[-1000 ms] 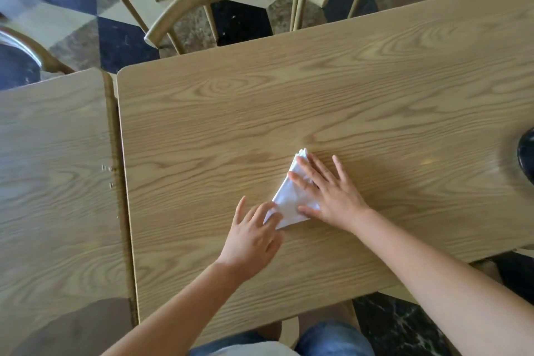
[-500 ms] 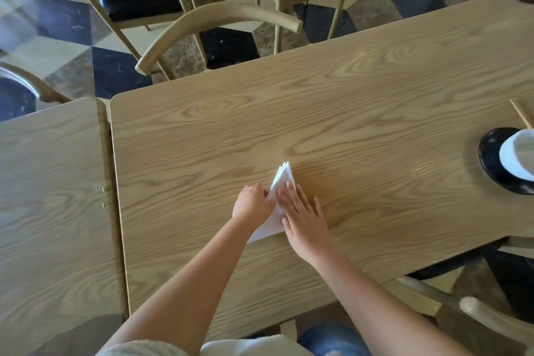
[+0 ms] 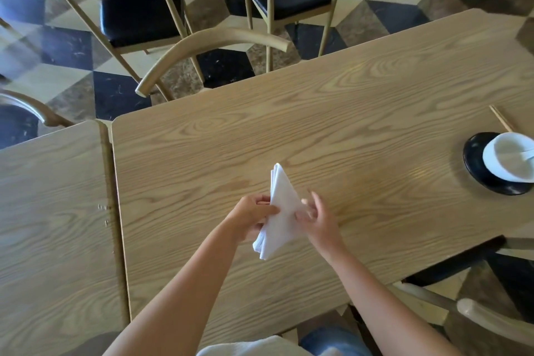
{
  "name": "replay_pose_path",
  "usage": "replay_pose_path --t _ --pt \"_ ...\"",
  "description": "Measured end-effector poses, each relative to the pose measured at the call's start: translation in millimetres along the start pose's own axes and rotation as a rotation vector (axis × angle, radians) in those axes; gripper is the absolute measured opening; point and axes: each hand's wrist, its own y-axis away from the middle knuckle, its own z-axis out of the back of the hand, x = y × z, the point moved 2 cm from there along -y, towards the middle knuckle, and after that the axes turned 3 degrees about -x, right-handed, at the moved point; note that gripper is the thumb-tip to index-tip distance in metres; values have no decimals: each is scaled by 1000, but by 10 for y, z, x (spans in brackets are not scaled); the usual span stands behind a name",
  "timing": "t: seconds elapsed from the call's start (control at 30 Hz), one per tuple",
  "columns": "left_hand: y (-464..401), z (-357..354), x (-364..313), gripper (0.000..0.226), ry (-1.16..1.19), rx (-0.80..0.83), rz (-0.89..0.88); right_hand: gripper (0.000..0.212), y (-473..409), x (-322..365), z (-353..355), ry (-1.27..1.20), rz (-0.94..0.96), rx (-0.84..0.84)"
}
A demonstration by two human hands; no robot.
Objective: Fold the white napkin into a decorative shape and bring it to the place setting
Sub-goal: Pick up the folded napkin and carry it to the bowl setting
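Note:
The white napkin (image 3: 279,211) is folded into a layered triangle with its tip pointing away from me, raised off the wooden table (image 3: 332,130). My left hand (image 3: 250,215) pinches its left edge. On the other side my right hand (image 3: 318,218) holds the right edge with its fingers. The place setting sits at the far right: a black plate (image 3: 476,170) with a white bowl (image 3: 508,160) and a spoon in it, and chopsticks (image 3: 501,122) just behind it.
A second wooden table (image 3: 52,225) adjoins on the left across a narrow gap. Curved-back chairs (image 3: 213,46) with black seats stand beyond the far edge on a checkered floor. Another chair (image 3: 491,324) is at the lower right.
The napkin was pressed flat on the table under both hands; now both hands have lifted it off the surface. The view has tilted up and right, bringing the plate and bowl into sight.

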Motion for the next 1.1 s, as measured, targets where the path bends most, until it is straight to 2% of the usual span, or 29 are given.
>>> replay_pose_path --t 0.03,0.1,0.17,0.23,0.3,0.43,0.8,1.1 --pt "18 -2 -18 27 70 53 6 64 -5 5 58 -83 -62 13" --pt "54 -4 -37 32 127 146 -11 41 0 54 151 -184 -141 57" --pt "109 4 -54 40 98 217 -54 24 15 109 221 -223 -153 74" --pt "164 12 -71 40 22 282 -90 21 38 147 292 -261 -152 79" --pt "201 10 -98 36 -50 298 -122 19 84 181 349 -296 -151 104" --pt "235 -86 -135 31 -167 219 -164 6 207 211 443 -336 -154 74" --pt "496 -653 -174 27 -234 241 -220 6 668 163 966 -369 -87 -58" --pt "929 -1609 -67 34 -280 235 -292 4 1233 -133 1776 -452 -26 -119"
